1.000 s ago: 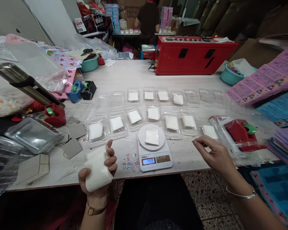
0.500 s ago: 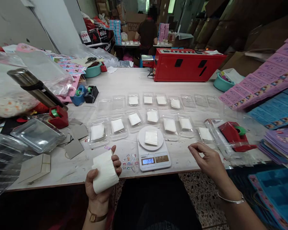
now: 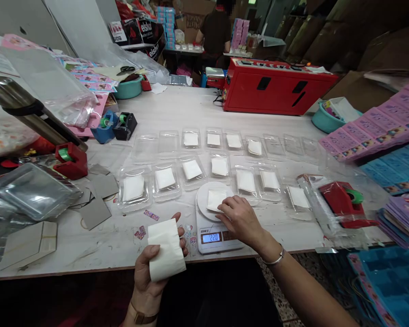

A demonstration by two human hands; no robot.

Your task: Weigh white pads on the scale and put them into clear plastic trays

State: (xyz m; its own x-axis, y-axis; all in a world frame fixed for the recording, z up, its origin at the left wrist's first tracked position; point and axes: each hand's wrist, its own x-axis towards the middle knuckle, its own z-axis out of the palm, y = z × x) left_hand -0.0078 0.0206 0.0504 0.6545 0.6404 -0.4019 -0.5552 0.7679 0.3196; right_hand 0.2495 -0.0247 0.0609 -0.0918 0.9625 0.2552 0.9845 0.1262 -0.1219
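Observation:
My left hand (image 3: 157,268) is wrapped round a thick stack of white paper sheets (image 3: 167,250), held up at the table's front edge. On the round pan of a white digital scale (image 3: 204,247) lies a smaller stack of white squares (image 3: 215,199). My right hand (image 3: 240,220) reaches over the scale, its thumb and fingers closed at the right edge of that smaller stack and partly covering it. The lit display seems to read 22.0. Clear plastic trays (image 3: 135,208) with white squares in them stand behind the scale.
Red tape dispensers stand at right (image 3: 344,204) and left (image 3: 71,161). Small stickers (image 3: 192,240) lie left of the scale. A grey card stack (image 3: 30,243) is at left, a red machine (image 3: 279,86) at the back. Another person (image 3: 214,34) sits beyond.
My right hand has moved left from the open table to the stack on the scale. My left hand still holds its stack, now nearer the scale. The view has shifted slightly.

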